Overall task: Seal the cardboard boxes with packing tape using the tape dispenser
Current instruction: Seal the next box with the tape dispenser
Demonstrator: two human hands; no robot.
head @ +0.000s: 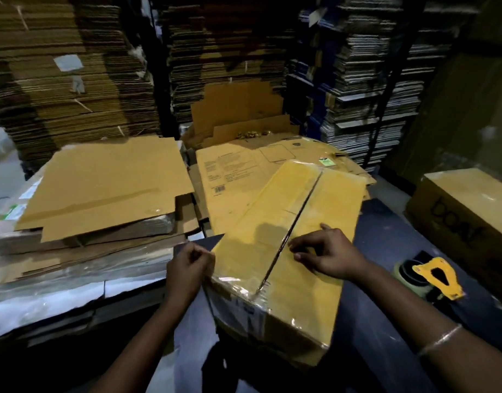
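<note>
Pinching the tape end, left hand [187, 268] at box [283, 251] edge; right hand [326, 255] rests flat, fingers relaxed.
Best practice, arguably: smooth tape across the seam; tape dispenser [434, 276] lies nearby.

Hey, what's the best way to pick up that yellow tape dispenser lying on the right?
Probably by the yellow handle, coming from above with the right hand, which is nearer. The tape dispenser lies on the dark table with its handle facing up and toward the person, and the tape roll on the left end. A cutout in the handle gives the fingers room to wrap round.
</note>
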